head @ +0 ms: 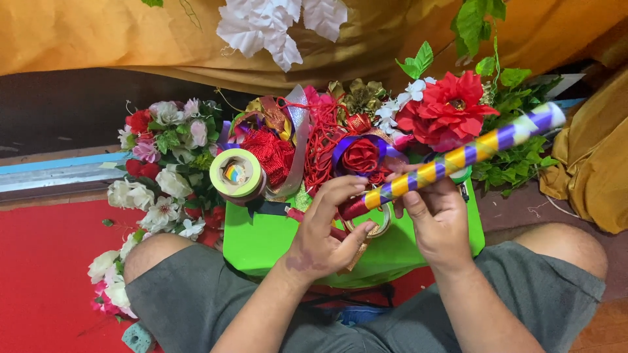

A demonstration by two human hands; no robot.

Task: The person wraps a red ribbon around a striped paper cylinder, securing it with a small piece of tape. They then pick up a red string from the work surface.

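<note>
We hold a striped stick [458, 155] over the green box [261, 242]; its long axis slants up to our right. Our right hand [437, 219] grips mid-shaft, our left hand [327, 229] pinches its lower, red-wrapped end.

Bright, even light from above; colours saturated. Soft shadows fall beneath each grip. Slight motion blur on the fingers; the far background behind is dark.
</note>
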